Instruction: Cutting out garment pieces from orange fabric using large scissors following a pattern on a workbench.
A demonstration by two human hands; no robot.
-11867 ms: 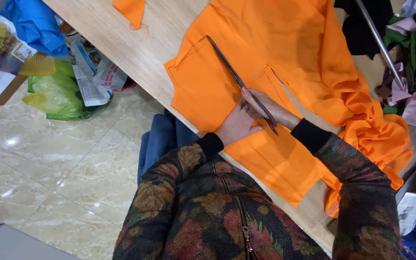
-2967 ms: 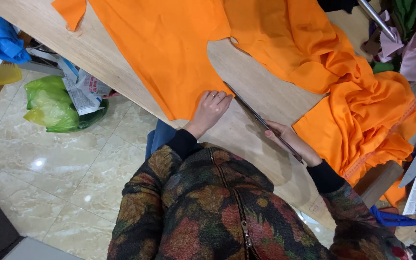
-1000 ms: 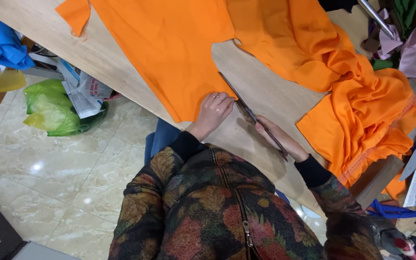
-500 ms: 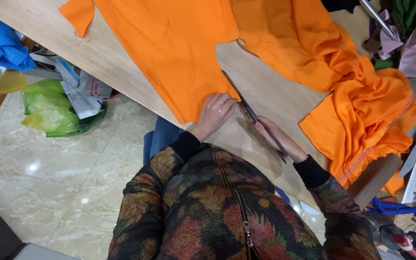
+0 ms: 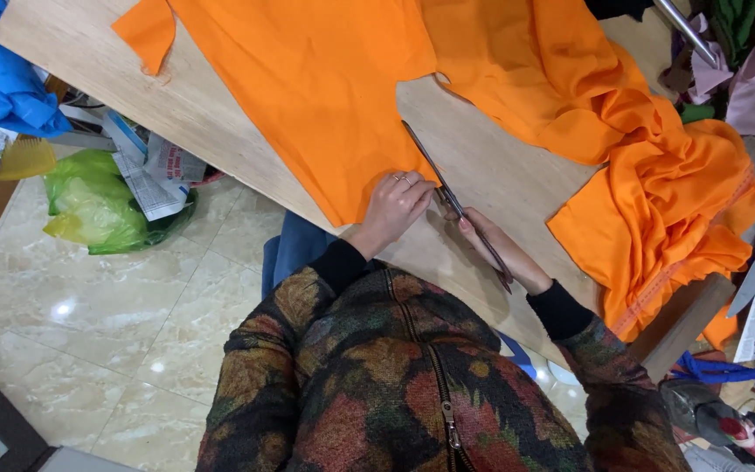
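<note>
The flat orange fabric piece (image 5: pixel 308 87) on the wooden table (image 5: pixel 500 175) looks light and limp (likely to shift), pinned at its corner by the left hand (image 5: pixel 392 205) while the right hand (image 5: pixel 491 249) grips long scissors (image 5: pixel 452 201).

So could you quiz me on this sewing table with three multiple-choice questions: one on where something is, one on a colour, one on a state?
1. Where does the left hand rest?
A. on the flat orange fabric's near edge
B. on the floor
C. on the green bag

2. What colour is the bag on the floor?
A. red
B. green
C. black

3. How do the scissors lie?
A. hanging from a hook
B. inside a drawer
C. held in the right hand, low over the wooden table

Answers: 1 A, fingers sit on the cloth's edge. 2 B, it is bright green. 3 C, the right hand grips their handles.
</note>
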